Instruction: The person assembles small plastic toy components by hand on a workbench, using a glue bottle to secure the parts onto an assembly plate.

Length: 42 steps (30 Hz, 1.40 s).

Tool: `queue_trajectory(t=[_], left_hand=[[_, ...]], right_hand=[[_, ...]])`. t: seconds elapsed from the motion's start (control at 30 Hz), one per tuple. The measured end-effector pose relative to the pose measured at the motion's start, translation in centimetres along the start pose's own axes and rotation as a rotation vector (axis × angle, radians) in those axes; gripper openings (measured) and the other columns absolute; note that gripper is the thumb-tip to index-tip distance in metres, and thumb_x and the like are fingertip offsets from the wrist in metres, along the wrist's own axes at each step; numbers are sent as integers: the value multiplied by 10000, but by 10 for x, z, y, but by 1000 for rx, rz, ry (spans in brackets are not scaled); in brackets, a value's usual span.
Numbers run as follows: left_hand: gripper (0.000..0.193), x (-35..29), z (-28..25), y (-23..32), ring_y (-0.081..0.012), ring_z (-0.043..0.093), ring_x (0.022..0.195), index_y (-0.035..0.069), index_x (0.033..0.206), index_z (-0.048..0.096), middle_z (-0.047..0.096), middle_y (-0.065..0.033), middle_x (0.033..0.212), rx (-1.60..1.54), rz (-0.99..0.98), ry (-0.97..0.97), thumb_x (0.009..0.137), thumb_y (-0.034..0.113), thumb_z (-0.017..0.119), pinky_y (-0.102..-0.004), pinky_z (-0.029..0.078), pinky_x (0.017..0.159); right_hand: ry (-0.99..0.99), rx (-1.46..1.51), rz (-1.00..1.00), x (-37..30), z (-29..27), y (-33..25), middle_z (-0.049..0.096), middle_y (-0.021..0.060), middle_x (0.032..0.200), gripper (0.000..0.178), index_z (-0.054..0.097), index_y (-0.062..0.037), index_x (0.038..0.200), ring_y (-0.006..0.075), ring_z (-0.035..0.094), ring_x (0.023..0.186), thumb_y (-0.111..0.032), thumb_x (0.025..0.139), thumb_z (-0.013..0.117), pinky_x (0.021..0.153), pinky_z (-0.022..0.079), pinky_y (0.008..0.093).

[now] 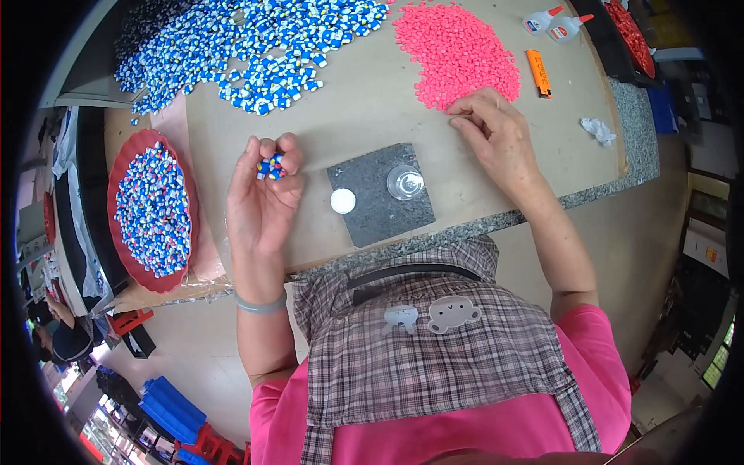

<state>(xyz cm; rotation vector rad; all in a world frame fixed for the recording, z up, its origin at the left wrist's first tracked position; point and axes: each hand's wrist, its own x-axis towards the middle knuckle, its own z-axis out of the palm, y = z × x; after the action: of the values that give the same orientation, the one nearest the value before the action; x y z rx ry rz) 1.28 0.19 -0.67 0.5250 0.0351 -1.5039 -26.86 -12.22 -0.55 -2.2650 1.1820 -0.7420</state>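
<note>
Beige paper covers a worktable (349,128) with a speckled stone edge, in a room with a pale floor. At the table sits a person in a pink top and plaid apron (434,364). Their left hand (262,201) is raised palm up, fingers curled around a few blue-and-white pieces (270,167), just left of a dark square slab (372,225). On the slab are a white disc (343,201) and a small clear round container (405,184), set apart. Their right hand (496,138) is at the lower edge of a pink heap of small pieces (457,58), thumb and fingertips close together; whether they pinch anything cannot be told. A big blue-and-white heap (283,81) fills the far left. Nearer, a red scalloped tray (159,285) holds mixed pieces. Far right are two red-tipped bottles (568,29), an orange lighter (539,74) and, nearer, crumpled white scrap (597,130).
</note>
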Motion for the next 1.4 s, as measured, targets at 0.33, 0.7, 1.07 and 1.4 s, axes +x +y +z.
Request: queue_trajectory(t=[0.33, 0.7, 1.07, 1.4], left_hand=[[252, 36, 5, 27, -50, 469, 640, -23, 1066, 678, 555, 0, 684, 1061, 263, 161, 962, 170, 555, -196, 354, 532], [169, 74, 19, 0, -322, 656, 790, 71, 1021, 635, 671, -124, 911, 2252, 817, -65, 879, 161, 623, -420, 523, 677], [140, 78, 20, 1, -306, 662, 775, 86, 1001, 631, 673, -118, 900, 2419, 899, -112, 876, 150, 632, -396, 526, 640], [192, 41, 34, -3, -58, 414, 586, 21, 1090, 631, 646, -39, 846, 1061, 96, -10, 945, 138, 584, -212, 352, 504]], right_hand=[[-193, -47, -225, 9, -17, 4, 622, 97, 850, 75, 653, -11, 873, 283, 636, 760, -25, 801, 668, 663, 513, 375], [-197, 53, -193, 7, -15, -1, 628, 86, 863, 69, 624, 1, 869, 213, 636, 758, 25, 805, 633, 662, 519, 314], [-360, 804, 259, -5, -10, -11, 619, 7, 811, 64, 655, 11, 930, 53, 572, 737, 2, 882, 615, 640, 483, 195], [-469, 972, 380, -10, -17, -22, 638, 34, 807, 111, 668, 8, 993, 71, 576, 679, -40, 903, 624, 624, 491, 207]])
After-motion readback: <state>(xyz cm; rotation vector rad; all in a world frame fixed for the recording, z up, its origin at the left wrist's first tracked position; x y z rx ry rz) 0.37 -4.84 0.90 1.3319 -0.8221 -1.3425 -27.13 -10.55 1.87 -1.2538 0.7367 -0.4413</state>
